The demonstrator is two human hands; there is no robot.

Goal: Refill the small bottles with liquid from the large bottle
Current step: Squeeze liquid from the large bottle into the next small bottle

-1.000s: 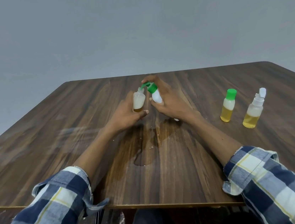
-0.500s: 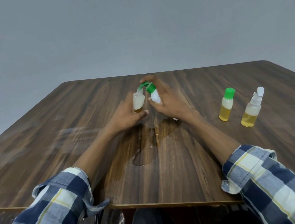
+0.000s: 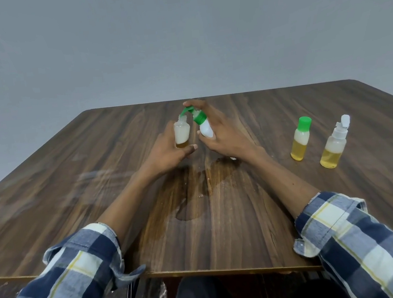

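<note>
Little had shifted since the earlier frame: the right hand (image 3: 223,133) gripped the tilted large bottle (image 3: 205,129) (green cap flipped open) over the small bottle (image 3: 182,135) clasped in the left hand (image 3: 166,153), mid-pour, so steady squeezing seemed next.

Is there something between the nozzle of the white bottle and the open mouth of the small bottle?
Nothing visible. The right hand tilts the white bottle with its green nozzle over the open neck of the small bottle, which the left hand holds.
</note>
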